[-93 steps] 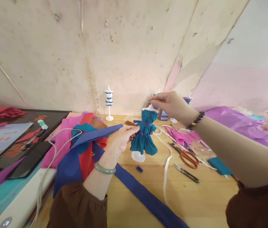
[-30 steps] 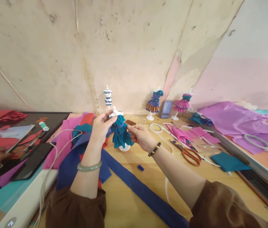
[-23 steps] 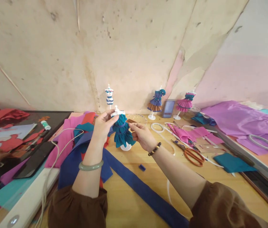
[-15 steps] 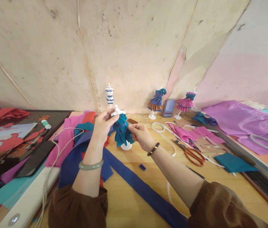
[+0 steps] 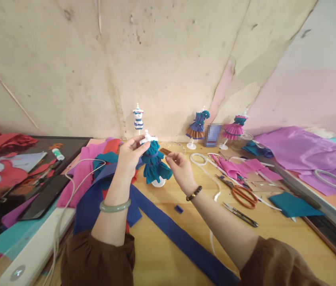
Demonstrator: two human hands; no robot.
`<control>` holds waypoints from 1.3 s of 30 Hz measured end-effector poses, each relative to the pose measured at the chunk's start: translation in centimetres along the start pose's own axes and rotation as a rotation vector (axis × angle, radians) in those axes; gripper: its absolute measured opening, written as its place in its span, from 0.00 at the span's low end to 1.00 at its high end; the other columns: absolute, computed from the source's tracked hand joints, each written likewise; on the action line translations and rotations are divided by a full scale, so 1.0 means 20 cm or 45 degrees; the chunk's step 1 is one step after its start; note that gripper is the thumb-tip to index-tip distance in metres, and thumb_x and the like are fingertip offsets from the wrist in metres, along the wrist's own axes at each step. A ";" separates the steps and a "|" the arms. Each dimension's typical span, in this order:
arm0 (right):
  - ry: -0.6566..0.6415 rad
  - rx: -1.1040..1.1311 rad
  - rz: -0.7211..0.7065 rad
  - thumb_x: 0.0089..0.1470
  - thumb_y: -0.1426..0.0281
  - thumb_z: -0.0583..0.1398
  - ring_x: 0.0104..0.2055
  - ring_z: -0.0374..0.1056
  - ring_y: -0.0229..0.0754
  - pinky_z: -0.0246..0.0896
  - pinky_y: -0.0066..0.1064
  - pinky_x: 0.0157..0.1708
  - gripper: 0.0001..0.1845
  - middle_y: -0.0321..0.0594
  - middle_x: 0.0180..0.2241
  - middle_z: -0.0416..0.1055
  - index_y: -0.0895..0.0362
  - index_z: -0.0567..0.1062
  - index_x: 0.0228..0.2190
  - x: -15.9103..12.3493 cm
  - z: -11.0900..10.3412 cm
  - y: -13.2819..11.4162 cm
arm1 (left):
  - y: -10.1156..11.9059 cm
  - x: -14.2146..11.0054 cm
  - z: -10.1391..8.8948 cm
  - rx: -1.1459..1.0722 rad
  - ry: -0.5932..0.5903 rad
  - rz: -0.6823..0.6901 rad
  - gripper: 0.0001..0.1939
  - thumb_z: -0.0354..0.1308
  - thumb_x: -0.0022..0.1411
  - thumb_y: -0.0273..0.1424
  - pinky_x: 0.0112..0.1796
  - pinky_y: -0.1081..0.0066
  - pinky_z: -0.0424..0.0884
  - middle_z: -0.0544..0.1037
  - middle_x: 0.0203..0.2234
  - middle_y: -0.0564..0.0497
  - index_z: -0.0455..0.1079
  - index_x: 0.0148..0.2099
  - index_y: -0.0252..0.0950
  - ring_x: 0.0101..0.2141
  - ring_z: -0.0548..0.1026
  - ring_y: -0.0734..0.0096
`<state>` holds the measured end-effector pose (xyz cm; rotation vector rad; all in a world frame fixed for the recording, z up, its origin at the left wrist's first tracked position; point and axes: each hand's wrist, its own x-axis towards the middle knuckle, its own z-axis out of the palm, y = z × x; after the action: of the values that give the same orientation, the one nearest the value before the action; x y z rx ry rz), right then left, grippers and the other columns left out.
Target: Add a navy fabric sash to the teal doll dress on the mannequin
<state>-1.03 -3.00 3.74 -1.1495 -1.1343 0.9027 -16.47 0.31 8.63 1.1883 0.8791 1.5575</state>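
Observation:
My left hand (image 5: 129, 154) is closed around the top of a small white mannequin stand wearing a teal ruffled dress (image 5: 155, 165), held just above the wooden table (image 5: 168, 246). My right hand (image 5: 181, 169) is beside the dress on its right, thumb and fingers pinched together near the waist; what they pinch is too small to make out. A jade bangle sits on my left wrist and a bead bracelet on my right.
A long blue fabric strip (image 5: 173, 234) crosses the table. Orange-handled scissors (image 5: 239, 194) and small snips (image 5: 241, 214) lie to the right. Three dressed mini mannequins (image 5: 197, 127) stand by the wall. Pink and purple fabric (image 5: 293, 155), a black phone (image 5: 44, 196) and a white cable (image 5: 66, 198) lie around.
The mannequin came from the table's middle to nearer the left, now gripped at the top by my left hand. My right hand dropped from its neck to beside the waist.

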 end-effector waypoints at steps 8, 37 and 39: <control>0.086 -0.792 -0.591 0.54 0.66 0.58 0.27 0.63 0.37 0.56 0.29 0.28 0.06 0.36 0.29 0.69 0.56 0.70 0.32 -0.02 0.03 -0.01 | 0.01 -0.01 0.02 -0.005 -0.005 0.007 0.21 0.71 0.42 0.33 0.36 0.71 0.74 0.81 0.36 0.48 0.76 0.41 0.34 0.38 0.78 0.65; 0.026 -1.391 -0.931 0.60 0.70 0.53 0.30 0.67 0.40 0.54 0.30 0.27 0.10 0.41 0.31 0.72 0.57 0.74 0.32 -0.01 -0.01 0.02 | 0.01 -0.02 0.03 0.019 -0.001 0.001 0.21 0.71 0.42 0.33 0.35 0.71 0.73 0.81 0.34 0.48 0.76 0.40 0.34 0.36 0.77 0.66; -0.017 -1.372 -0.894 0.59 0.70 0.53 0.30 0.67 0.40 0.55 0.30 0.27 0.10 0.41 0.31 0.72 0.57 0.74 0.31 -0.02 -0.04 0.05 | 0.01 -0.02 0.02 0.013 0.002 0.003 0.21 0.71 0.41 0.34 0.35 0.71 0.73 0.81 0.35 0.48 0.76 0.41 0.34 0.36 0.77 0.67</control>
<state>-0.35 -3.34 2.61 -1.3861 -1.9464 -0.3307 -16.02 -0.10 8.82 1.1960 0.8878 1.5580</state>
